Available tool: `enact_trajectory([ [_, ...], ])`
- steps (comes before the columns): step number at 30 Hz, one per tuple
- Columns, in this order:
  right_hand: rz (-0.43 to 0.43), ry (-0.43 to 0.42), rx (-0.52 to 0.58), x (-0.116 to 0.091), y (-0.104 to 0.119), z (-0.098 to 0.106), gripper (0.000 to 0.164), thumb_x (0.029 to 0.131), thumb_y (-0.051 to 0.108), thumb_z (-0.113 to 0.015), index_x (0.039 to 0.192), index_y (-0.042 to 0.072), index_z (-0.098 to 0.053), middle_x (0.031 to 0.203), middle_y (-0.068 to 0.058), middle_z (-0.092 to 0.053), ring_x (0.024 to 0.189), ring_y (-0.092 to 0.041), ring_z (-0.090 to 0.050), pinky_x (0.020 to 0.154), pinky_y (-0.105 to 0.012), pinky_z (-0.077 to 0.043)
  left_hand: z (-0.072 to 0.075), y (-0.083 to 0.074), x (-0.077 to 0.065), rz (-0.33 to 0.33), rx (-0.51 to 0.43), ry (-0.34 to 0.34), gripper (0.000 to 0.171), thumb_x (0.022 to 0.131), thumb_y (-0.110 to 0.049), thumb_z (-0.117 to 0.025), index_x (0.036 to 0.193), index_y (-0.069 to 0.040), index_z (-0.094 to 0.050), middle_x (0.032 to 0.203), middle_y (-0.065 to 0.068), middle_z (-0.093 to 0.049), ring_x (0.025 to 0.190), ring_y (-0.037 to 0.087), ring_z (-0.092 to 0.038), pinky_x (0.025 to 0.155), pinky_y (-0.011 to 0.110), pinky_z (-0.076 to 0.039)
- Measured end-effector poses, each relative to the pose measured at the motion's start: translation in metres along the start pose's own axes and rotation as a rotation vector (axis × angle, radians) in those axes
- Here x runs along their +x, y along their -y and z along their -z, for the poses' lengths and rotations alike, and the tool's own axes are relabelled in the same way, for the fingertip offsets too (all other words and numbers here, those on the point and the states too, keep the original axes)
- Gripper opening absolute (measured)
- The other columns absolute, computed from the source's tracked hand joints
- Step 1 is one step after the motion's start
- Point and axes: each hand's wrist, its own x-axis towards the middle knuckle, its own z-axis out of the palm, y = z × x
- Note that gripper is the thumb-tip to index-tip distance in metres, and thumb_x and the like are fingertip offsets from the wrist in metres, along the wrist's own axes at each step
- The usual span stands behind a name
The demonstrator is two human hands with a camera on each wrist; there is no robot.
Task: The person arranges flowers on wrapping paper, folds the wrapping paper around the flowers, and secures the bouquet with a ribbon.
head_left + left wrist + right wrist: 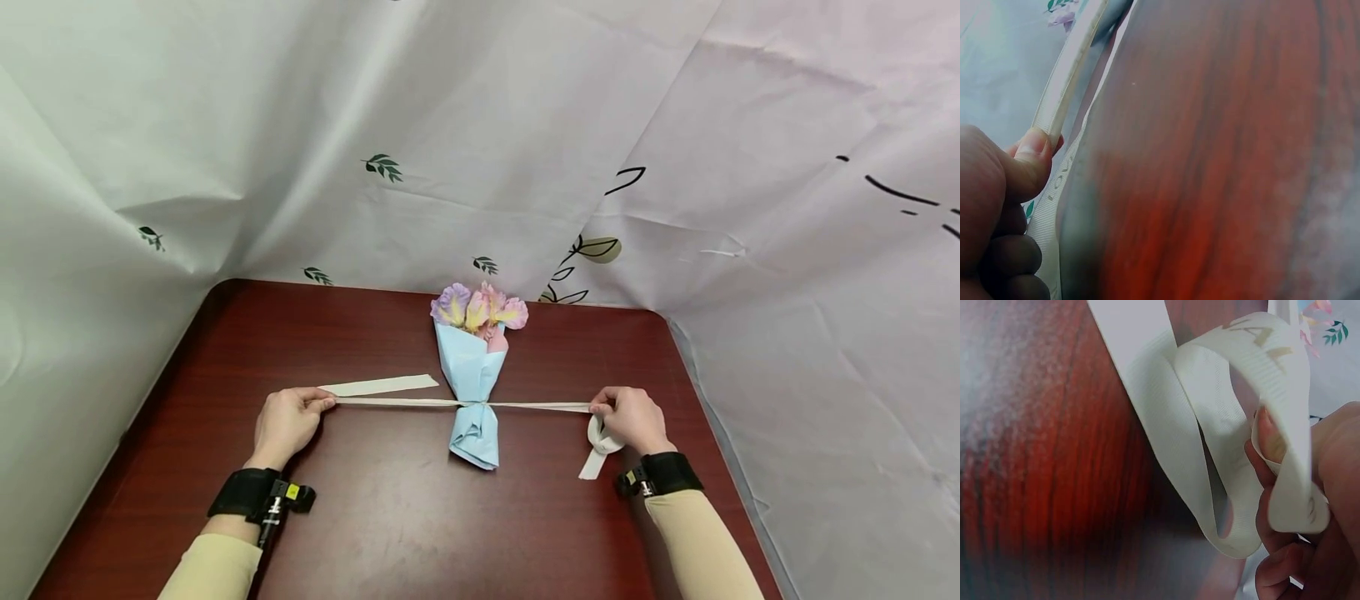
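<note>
A small bouquet (472,367) of purple, pink and yellow flowers in light blue wrapping lies on the table, its blooms toward the back edge. A cream ribbon (397,402) circles its narrow waist and runs out nearly straight to both sides. My left hand (288,423) pinches the ribbon between thumb and fingers; the loose end (382,385) doubles back toward the bouquet. On the other side my right hand (632,418) pinches the other stretch, with the remaining ribbon (1154,400) hanging in loops below the fingers. Printed lettering shows on the ribbon in both wrist views.
The dark red-brown table (390,533) has rounded back corners. Behind it and along both sides hangs a pale fabric sheet (480,125) with leaf prints. Each wrist wears a black strap (243,493) with a small camera.
</note>
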Motion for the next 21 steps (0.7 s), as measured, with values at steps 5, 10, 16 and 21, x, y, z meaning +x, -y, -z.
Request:
enact_trajectory([
  [5, -0.026, -0.002, 0.006, 0.002, -0.001, 0.001, 0.012, 0.091, 0.032, -0.076, 0.079, 0.034, -0.073, 0.065, 0.011, -0.063, 0.060, -0.015, -0.054, 0.052, -0.033, -0.039, -0.002, 0.001, -0.001, 0.015, 0.001, 0.002, 0.011, 0.093, -0.033, -0.074, 0.091, -0.026, -0.082, 0.093, 0.002, -0.078, 0.083, 0.027, -0.072, 0.058, 0.039, -0.050],
  [10, -0.015, -0.012, 0.034, -0.001, 0.000, 0.002, 0.009, 0.091, 0.033, -0.076, 0.083, 0.031, -0.074, 0.070, 0.011, -0.066, 0.061, -0.014, -0.055, 0.052, -0.033, -0.041, 0.000, 0.002, -0.005, -0.018, -0.011, 0.041, 0.014, 0.095, -0.033, -0.073, 0.096, -0.023, -0.082, 0.090, 0.001, -0.078, 0.077, 0.023, -0.069, 0.059, 0.038, -0.048],
  [16, 0.041, 0.023, 0.039, -0.008, 0.003, 0.007, 0.006, 0.094, 0.032, -0.074, 0.095, 0.026, -0.074, 0.073, 0.010, -0.064, 0.061, -0.012, -0.053, 0.053, -0.032, -0.040, 0.006, -0.001, -0.007, -0.082, -0.007, 0.151, 0.016, 0.095, -0.038, -0.072, 0.100, -0.026, -0.080, 0.090, -0.005, -0.073, 0.075, 0.016, -0.063, 0.060, 0.035, -0.045],
  [21, 0.074, 0.082, 0.038, -0.010, 0.012, 0.015, 0.029, 0.090, 0.036, -0.077, 0.113, 0.019, -0.073, 0.080, 0.009, -0.065, 0.066, -0.010, -0.056, 0.055, -0.031, -0.043, 0.008, -0.005, -0.009, -0.166, 0.015, 0.114, 0.021, 0.091, -0.039, -0.076, 0.106, -0.025, -0.079, 0.106, 0.000, -0.067, 0.095, 0.024, -0.063, 0.076, 0.046, -0.048],
])
